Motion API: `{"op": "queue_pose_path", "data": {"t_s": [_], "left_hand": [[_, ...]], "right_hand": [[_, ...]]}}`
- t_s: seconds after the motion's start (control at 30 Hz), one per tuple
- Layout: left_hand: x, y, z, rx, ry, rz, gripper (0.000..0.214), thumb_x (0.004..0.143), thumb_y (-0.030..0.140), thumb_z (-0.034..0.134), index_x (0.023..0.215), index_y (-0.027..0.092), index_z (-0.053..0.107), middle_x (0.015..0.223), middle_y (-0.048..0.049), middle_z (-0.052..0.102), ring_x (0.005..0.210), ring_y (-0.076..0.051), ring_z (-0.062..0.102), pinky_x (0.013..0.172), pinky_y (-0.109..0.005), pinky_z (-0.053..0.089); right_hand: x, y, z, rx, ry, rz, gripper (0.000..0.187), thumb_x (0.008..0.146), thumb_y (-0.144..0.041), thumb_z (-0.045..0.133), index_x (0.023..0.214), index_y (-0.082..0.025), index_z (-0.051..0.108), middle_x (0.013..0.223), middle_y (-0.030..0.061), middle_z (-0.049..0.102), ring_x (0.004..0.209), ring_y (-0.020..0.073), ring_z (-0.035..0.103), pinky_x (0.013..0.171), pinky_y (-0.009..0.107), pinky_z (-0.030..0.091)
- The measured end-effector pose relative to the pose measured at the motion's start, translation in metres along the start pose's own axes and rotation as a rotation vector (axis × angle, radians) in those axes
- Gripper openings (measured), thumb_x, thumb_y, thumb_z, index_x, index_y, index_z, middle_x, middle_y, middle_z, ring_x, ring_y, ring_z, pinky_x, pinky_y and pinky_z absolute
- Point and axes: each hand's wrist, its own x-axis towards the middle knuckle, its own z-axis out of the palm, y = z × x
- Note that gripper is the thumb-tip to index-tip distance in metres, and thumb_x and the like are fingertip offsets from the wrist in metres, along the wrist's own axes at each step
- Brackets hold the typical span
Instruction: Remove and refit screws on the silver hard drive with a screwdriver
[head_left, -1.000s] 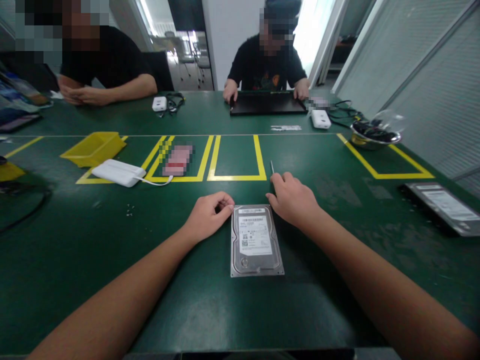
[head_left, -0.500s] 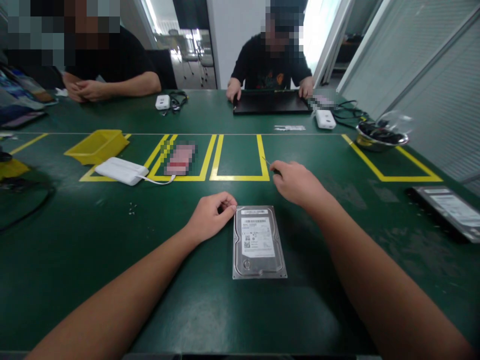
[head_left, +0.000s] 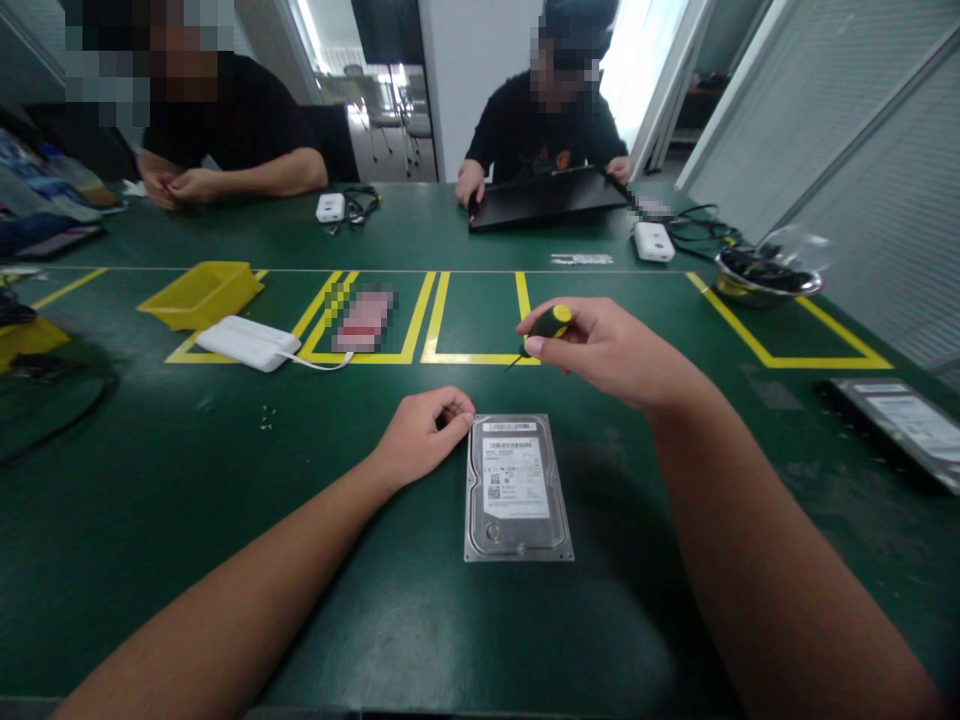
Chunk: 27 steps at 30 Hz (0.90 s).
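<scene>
A silver hard disk drive [head_left: 516, 486] with a white label lies flat on the green table [head_left: 150, 480] in front of me. My left hand [head_left: 420, 432] rests on the table with curled fingers, its fingertips against the drive's far left corner. My right hand [head_left: 611, 350] is raised above the table beyond the drive and grips a small screwdriver [head_left: 546, 326] with a yellow and black handle, its tip pointing down and left.
Yellow tape boxes [head_left: 480, 320] mark the table. A yellow bin [head_left: 199, 292], a white device with cable [head_left: 247, 343] and tiny screws [head_left: 267, 417] lie left. A metal bowl [head_left: 765, 274] and another flat drive [head_left: 900, 425] are right. Two people sit across; one holds a black laptop [head_left: 544, 197].
My right hand has picked the screwdriver up off the table and lifted it, turning its tip down toward the drive. The person opposite has tilted the laptop up. My left hand stayed put.
</scene>
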Motion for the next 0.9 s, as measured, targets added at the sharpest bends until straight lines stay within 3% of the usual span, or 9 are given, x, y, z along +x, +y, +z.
{"op": "queue_pose_path", "data": {"t_s": [0.13, 0.3, 0.53, 0.9], "left_hand": [[0.0, 0.001, -0.001, 0.005, 0.001, 0.002, 0.015, 0.09, 0.028, 0.056, 0.087, 0.018, 0.067, 0.079, 0.0015, 0.068, 0.073, -0.013, 0.061, 0.066, -0.026, 0.043], [0.0, -0.001, -0.002, 0.007, -0.002, -0.008, 0.016, 0.09, 0.03, 0.057, 0.087, 0.018, 0.067, 0.078, 0.0016, 0.068, 0.072, -0.013, 0.061, 0.064, -0.025, 0.042], [0.001, -0.004, -0.003, -0.012, -0.022, -0.003, 0.018, 0.09, 0.031, 0.056, 0.09, 0.018, 0.067, 0.081, 0.0003, 0.069, 0.074, -0.014, 0.061, 0.067, -0.026, 0.044], [0.002, -0.003, -0.005, -0.012, -0.045, -0.001, 0.018, 0.09, 0.031, 0.057, 0.09, 0.017, 0.067, 0.083, -0.0004, 0.07, 0.075, -0.014, 0.062, 0.069, -0.027, 0.045]], "right_hand": [[-0.002, -0.002, 0.001, 0.302, -0.076, 0.061, 0.024, 0.085, -0.033, 0.068, 0.099, -0.013, 0.069, 0.079, 0.0006, 0.062, 0.063, 0.0093, 0.052, 0.056, 0.024, 0.042], [-0.004, -0.003, -0.004, 0.523, -0.156, 0.089, 0.026, 0.081, -0.025, 0.072, 0.104, -0.013, 0.067, 0.078, -0.0012, 0.061, 0.061, 0.0074, 0.054, 0.054, 0.021, 0.042], [-0.004, 0.007, -0.008, 0.738, -0.274, 0.13, 0.026, 0.078, -0.029, 0.077, 0.096, -0.014, 0.065, 0.075, -0.0014, 0.062, 0.059, 0.007, 0.055, 0.052, 0.019, 0.045], [-0.005, 0.01, -0.007, 0.868, -0.258, 0.142, 0.028, 0.076, -0.033, 0.077, 0.093, -0.014, 0.066, 0.077, -0.0007, 0.06, 0.059, 0.0068, 0.051, 0.053, 0.02, 0.044]]}}
